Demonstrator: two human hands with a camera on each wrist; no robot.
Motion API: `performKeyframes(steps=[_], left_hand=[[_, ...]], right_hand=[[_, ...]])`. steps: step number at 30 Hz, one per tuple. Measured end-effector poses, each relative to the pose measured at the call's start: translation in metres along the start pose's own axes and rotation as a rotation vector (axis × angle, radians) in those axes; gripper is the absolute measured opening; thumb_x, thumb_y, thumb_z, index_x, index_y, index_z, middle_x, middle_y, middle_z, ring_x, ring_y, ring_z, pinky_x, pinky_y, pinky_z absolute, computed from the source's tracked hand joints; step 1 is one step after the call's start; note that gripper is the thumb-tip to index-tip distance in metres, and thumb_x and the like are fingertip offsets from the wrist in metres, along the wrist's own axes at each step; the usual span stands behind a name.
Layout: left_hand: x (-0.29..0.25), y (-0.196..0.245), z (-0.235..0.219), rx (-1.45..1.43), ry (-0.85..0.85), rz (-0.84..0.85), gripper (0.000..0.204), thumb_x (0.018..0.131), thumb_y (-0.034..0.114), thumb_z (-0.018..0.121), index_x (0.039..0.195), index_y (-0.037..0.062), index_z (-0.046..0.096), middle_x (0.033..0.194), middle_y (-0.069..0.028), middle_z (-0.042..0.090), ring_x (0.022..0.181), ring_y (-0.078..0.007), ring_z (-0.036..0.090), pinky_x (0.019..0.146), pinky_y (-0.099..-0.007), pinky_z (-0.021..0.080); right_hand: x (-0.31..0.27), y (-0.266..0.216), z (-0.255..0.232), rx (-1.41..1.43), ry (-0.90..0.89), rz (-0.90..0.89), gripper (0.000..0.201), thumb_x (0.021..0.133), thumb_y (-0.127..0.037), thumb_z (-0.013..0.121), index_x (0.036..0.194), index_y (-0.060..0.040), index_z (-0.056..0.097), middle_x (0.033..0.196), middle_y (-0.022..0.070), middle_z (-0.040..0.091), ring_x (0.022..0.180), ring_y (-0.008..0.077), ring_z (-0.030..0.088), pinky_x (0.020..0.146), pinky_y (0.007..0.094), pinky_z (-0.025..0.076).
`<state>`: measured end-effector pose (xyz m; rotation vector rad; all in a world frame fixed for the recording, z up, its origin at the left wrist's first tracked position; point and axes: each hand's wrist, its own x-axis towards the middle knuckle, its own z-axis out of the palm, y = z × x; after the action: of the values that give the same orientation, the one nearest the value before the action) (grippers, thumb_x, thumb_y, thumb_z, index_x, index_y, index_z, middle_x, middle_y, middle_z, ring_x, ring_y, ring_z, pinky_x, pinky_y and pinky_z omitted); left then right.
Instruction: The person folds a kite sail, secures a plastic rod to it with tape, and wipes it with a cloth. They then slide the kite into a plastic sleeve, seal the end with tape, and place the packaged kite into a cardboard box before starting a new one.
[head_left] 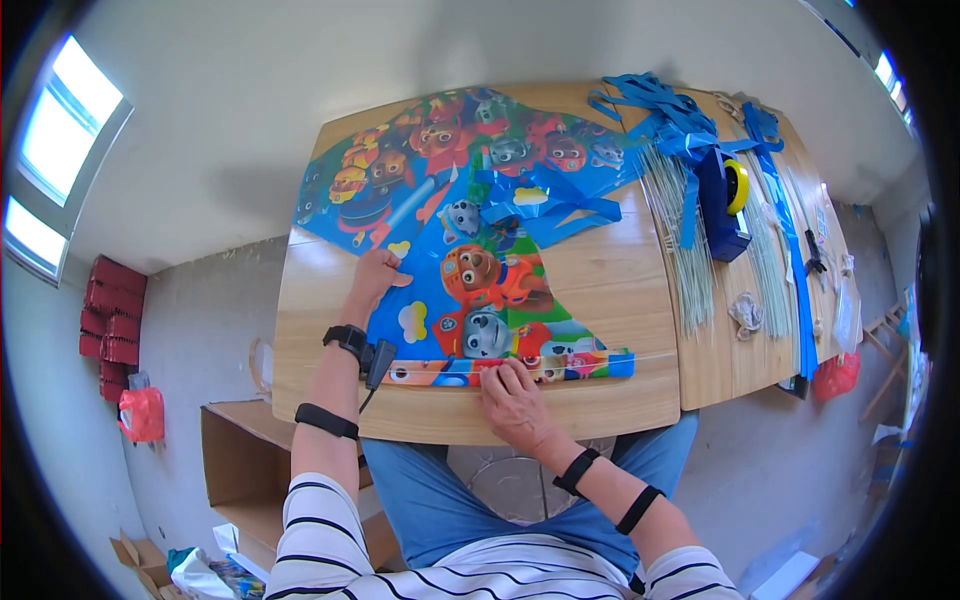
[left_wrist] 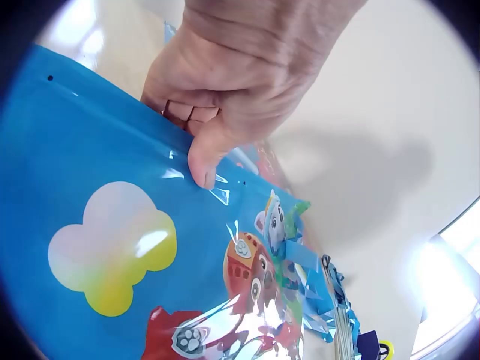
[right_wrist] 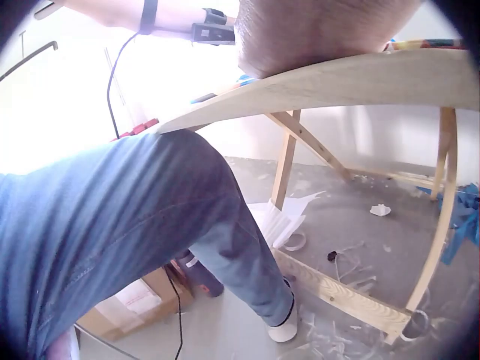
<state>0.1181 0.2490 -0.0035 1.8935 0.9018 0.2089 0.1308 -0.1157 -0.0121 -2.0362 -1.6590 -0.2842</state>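
Hands apart, the left hand [head_left: 378, 280] pinches the printed sheet [head_left: 485, 275] at its left edge, apparently for steadiness; the right hand [head_left: 517, 403] touches its near border [head_left: 450, 373], grip indeterminable.

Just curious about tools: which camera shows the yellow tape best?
The head view: the yellow tape shows clearly in its blue dispenser. The left wrist view has a small bit at the bottom; the right wrist view, none.

the bare right hand [right_wrist: 322, 30], only partly visible, is over the edge of a pale, curved wooden tabletop [right_wrist: 337, 86] with light, squared timber legs [right_wrist: 285, 169]. on the left bends a leg in faded blue denim [right_wrist: 135, 210]; left of its white shoe [right_wrist: 283, 331] are a dark cylindrical bottle [right_wrist: 202, 276] and a brown cardboard box [right_wrist: 161, 292].
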Motion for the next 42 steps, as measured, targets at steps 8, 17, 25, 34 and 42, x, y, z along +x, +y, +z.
performKeyframes(steps=[8,17,25,34,42], left_hand=[[-0.001,-0.008,0.002,0.001,0.052,0.020,0.031,0.063,-0.003,0.088,0.088,-0.0002,0.070,0.080,-0.0017,0.062,0.076,-0.0141,0.059,0.067,-0.0314,0.049],[-0.017,0.005,-0.010,-0.078,-0.002,0.073,0.019,0.074,-0.004,0.079,0.090,-0.0040,0.069,0.082,-0.0062,0.067,0.077,-0.0138,0.063,0.071,-0.0304,0.051],[-0.137,0.028,0.052,0.555,0.306,0.745,0.004,0.080,0.001,0.067,0.082,0.0037,0.066,0.082,-0.0119,0.063,0.079,-0.0309,0.063,0.072,-0.0399,0.051],[-0.169,0.007,0.080,0.781,0.265,0.924,0.007,0.077,0.009,0.064,0.082,0.0098,0.058,0.083,-0.0061,0.055,0.085,-0.0267,0.059,0.073,-0.0396,0.047],[-0.171,0.004,0.078,0.808,0.195,0.918,0.011,0.076,0.007,0.065,0.086,0.0096,0.060,0.088,-0.0062,0.058,0.089,-0.0269,0.060,0.075,-0.0397,0.048]], right_hand=[[0.001,-0.002,0.000,0.017,0.043,-0.007,0.026,0.084,-0.013,0.066,0.102,0.0059,0.069,0.113,0.0163,0.060,0.109,0.0335,0.059,0.109,0.0537,0.043],[0.001,-0.002,0.002,0.028,0.064,0.007,0.017,0.083,-0.011,0.066,0.090,0.0041,0.069,0.111,0.0159,0.060,0.108,0.0330,0.058,0.109,0.0533,0.043],[0.002,-0.001,-0.001,0.023,0.085,-0.005,0.017,0.081,-0.013,0.067,0.087,0.0034,0.070,0.109,0.0158,0.061,0.109,0.0339,0.058,0.102,0.0482,0.046],[-0.001,-0.001,0.004,0.012,0.078,0.001,0.018,0.081,-0.014,0.070,0.088,0.0022,0.072,0.110,0.0139,0.060,0.110,0.0317,0.057,0.104,0.0468,0.043],[-0.003,0.000,0.004,0.024,0.050,-0.015,0.016,0.083,-0.015,0.068,0.087,0.0004,0.072,0.109,0.0123,0.059,0.110,0.0299,0.056,0.105,0.0464,0.043]])
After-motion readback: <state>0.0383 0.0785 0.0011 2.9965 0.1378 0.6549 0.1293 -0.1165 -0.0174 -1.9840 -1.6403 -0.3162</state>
